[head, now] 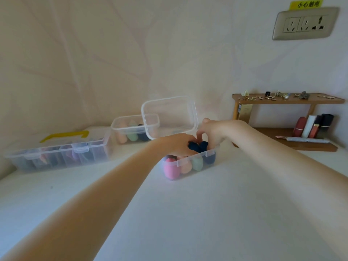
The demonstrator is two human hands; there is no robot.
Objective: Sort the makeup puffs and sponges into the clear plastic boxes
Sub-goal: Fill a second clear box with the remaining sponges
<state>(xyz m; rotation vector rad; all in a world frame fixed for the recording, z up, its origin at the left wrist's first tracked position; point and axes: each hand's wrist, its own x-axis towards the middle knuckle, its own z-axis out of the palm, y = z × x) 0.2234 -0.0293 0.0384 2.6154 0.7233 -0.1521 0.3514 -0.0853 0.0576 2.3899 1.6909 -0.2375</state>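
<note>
A small clear plastic box stands mid-table with its hinged lid raised. Inside it sit a pink sponge, a peach one, a green one and dark navy sponges. Both hands reach into the box. My left hand grips a navy sponge from the left. The fingers of my right hand curl down onto the navy sponges from the right. A second open clear box behind holds peach, green and dark sponges.
A long clear organiser case with a yellow handle, latched, lies at the left with more puffs inside. A wooden shelf at the right carries small jewellery, with lipsticks below. A wall socket is up right.
</note>
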